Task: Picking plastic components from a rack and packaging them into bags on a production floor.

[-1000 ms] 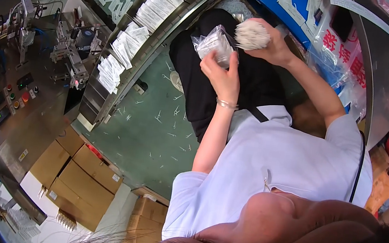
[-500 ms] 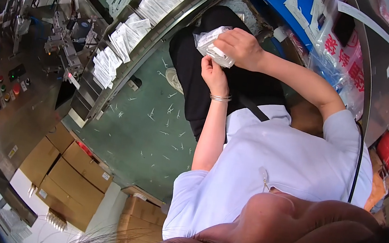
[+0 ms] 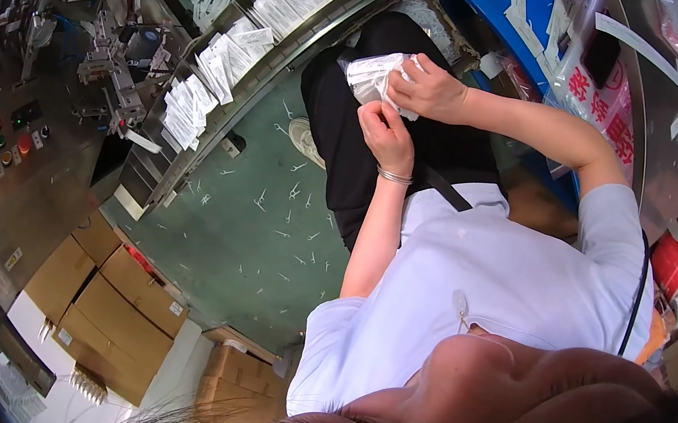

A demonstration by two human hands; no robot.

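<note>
Lying in rows on the conveyor [image 3: 225,102] at left, white packets [image 3: 201,91], then over the dark lap, left hand [image 3: 387,137] pinching and right hand [image 3: 428,90] clasping a clear bag of white sachets [image 3: 371,77].

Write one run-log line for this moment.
left hand: pinching the clear bag's lower edge | right hand: gripping clear bag of white pieces | conveyor: white sachets in rows
</note>
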